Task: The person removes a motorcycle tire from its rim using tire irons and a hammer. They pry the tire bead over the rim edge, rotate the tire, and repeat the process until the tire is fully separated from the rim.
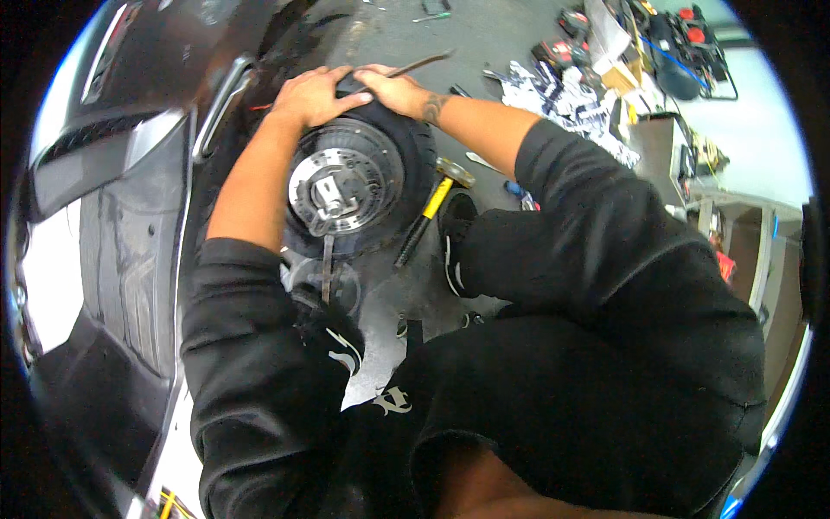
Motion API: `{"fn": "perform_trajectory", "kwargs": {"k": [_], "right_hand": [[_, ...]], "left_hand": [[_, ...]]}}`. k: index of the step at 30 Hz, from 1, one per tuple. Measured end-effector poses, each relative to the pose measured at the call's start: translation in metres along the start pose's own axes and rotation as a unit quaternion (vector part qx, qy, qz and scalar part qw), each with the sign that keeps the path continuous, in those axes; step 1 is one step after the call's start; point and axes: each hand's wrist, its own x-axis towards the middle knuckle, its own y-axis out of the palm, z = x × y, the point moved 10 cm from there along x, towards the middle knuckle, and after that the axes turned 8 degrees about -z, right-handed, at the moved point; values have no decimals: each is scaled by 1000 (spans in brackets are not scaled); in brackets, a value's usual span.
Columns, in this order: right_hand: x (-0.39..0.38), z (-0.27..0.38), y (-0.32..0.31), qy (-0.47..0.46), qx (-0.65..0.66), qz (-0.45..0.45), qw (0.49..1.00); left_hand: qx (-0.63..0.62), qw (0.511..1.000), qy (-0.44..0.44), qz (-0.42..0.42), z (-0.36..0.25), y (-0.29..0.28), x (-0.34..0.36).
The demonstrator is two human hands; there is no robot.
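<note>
I see a small round black rubber tyre (413, 147) around a dull grey metal hub (346, 177), whose centre disc is pale silver with darker slots. Over the tyre's top my left hand (318, 93) and right hand (393, 86) lie against the black; the right wrist carries a dark tattoo pattern. A thin dark brown metal bar (419, 64) crosses there. Beside the tyre lies a hammer with a yellow-and-black handle and brassy head (432, 208). My sleeves are black, with a white emblem low down. The concrete floor (484, 35) is grey, strewn with white-and-dark printed paper scraps (562, 95) and red-and-black power tools (566, 39).
</note>
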Motion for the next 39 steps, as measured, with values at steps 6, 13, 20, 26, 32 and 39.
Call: {"fn": "perform_trajectory", "kwargs": {"k": [6, 13, 20, 26, 32, 39], "right_hand": [[-14, 17, -7, -50, -2, 156, 986], [-154, -212, -168, 189, -396, 100, 893], [-261, -324, -183, 231, -392, -60, 889], [-251, -329, -170, 244, -419, 44, 874], [-264, -323, -173, 203, -320, -84, 922], [-271, -327, -163, 131, -412, -116, 894]], "left_hand": [[34, 997, 37, -51, -4, 1, 3], [61, 992, 102, -34, -19, -1, 18], [58, 990, 127, 25, -26, 0, 37], [43, 996, 47, 63, -27, 0, 46], [7, 993, 35, 110, -24, 11, 43], [-6, 993, 69, 99, -28, 14, 45]]}}
